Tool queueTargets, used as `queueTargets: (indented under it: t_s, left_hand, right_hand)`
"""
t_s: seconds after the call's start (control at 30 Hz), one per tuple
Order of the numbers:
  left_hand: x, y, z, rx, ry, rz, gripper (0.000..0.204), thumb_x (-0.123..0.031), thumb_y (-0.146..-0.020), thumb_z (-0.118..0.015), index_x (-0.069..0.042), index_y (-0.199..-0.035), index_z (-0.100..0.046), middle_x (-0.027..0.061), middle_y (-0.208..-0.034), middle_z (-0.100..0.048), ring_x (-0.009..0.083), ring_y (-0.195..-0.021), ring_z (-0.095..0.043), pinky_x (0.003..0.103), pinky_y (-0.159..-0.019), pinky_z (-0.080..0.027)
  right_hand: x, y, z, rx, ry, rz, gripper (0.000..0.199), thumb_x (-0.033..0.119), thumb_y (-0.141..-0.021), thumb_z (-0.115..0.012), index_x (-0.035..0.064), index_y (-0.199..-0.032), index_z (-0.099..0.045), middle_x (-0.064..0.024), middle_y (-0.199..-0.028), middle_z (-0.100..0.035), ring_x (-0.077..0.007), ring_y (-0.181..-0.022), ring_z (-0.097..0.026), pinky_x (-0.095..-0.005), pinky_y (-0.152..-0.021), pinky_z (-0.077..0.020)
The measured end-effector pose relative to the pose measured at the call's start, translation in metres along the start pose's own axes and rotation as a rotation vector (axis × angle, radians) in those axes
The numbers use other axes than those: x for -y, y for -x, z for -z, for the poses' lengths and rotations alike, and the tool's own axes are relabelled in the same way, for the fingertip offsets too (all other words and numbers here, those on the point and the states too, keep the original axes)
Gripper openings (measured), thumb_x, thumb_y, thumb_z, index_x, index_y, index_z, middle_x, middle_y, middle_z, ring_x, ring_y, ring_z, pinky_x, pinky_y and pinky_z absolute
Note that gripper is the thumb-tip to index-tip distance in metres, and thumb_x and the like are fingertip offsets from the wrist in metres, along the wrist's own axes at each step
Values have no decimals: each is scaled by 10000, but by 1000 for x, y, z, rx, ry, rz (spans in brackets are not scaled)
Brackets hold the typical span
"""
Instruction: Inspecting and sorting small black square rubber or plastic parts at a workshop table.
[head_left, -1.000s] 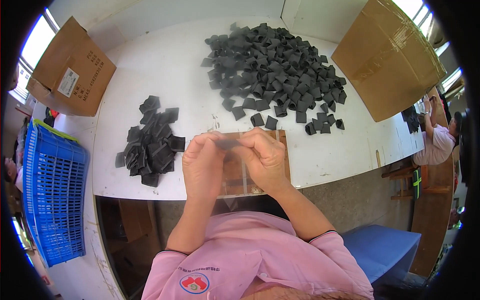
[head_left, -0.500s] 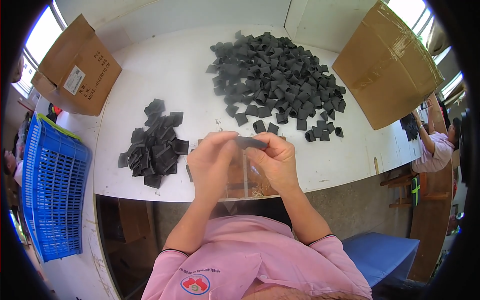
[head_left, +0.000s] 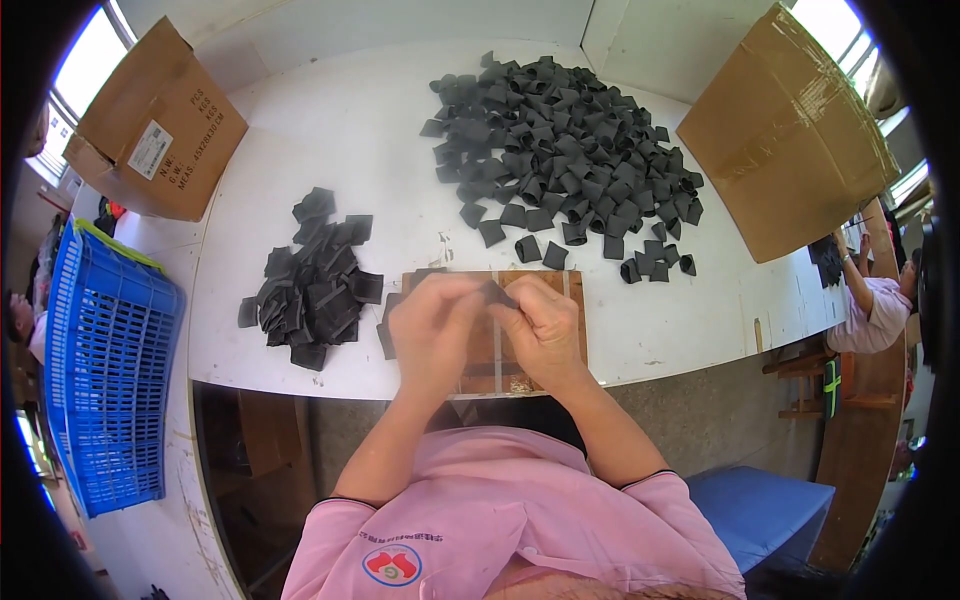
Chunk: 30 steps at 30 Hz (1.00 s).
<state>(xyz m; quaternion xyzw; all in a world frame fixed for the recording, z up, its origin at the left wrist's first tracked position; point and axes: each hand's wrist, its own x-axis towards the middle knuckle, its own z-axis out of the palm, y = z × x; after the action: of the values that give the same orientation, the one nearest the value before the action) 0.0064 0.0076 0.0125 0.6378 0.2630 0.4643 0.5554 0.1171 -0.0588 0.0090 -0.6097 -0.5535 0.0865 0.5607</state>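
Note:
A small dark grey fabric piece (head_left: 496, 294) is pinched between my two hands, over a brown wooden board (head_left: 572, 345) at the table's front edge. My left hand (head_left: 432, 328) is closed on its left end, slightly smeared by motion. On the other end, the fingers of my right hand (head_left: 550, 330) are closed too. Most of the piece is hidden by the fingers. Another flat dark piece (head_left: 387, 338) lies just left of my left hand. Further left is a heap of flat dark pieces (head_left: 318, 290). Beyond my hands spreads a larger pile of dark tube-shaped pieces (head_left: 570, 150).
A cardboard box (head_left: 165, 125) stands at the back left, another box (head_left: 800, 140) at the back right. A blue plastic basket (head_left: 115, 370) is at the far left. Beyond the right table edge a person (head_left: 870, 310) works. A blue object (head_left: 760, 510) sits below the table, right.
My hands have come closer together on the fabric piece, which shows less now and is more bent. More of the wooden board is visible. The view has shifted slightly.

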Motion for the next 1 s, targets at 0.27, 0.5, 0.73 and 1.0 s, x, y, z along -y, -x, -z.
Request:
queueTargets:
  t_s: [0.27,0.5,0.73,1.0]
  left_hand:
    - [1,5,0,-43,187,56,152,-10,-798,-549,22,-946,-536,61,-864,-568,84,-704,-522,194,-632,-418]
    - [-21,27,-2,88,234,103,273,1,-789,-543,39,-1055,-496,92,-907,-576,77,-724,-533,196,-651,-445]
    - [-15,40,0,34,196,300,115,12,-777,-583,33,-885,-552,42,-727,-595,61,-625,-543,179,-584,-446]
    - [-12,41,1,171,121,434,52,15,-777,-574,19,-818,-541,32,-700,-585,56,-596,-536,172,-550,-431]
  right_hand:
    - [7,2,7,15,-102,-165,132,92,-763,-605,-18,-733,-538,-43,-606,-504,-136,-521,-473,-262,-470,-361]
    - [23,20,18,105,-1158,-685,183,172,-852,-516,4,-789,-555,-9,-596,-491,-80,-519,-445,-203,-474,-361]
    - [15,41,9,264,-1403,-838,215,212,-851,-516,32,-734,-526,-4,-580,-463,-86,-500,-417,-214,-454,-318]
    - [6,55,9,327,-1434,-885,219,228,-853,-518,44,-733,-522,2,-561,-443,-87,-512,-435,-209,-449,-331]
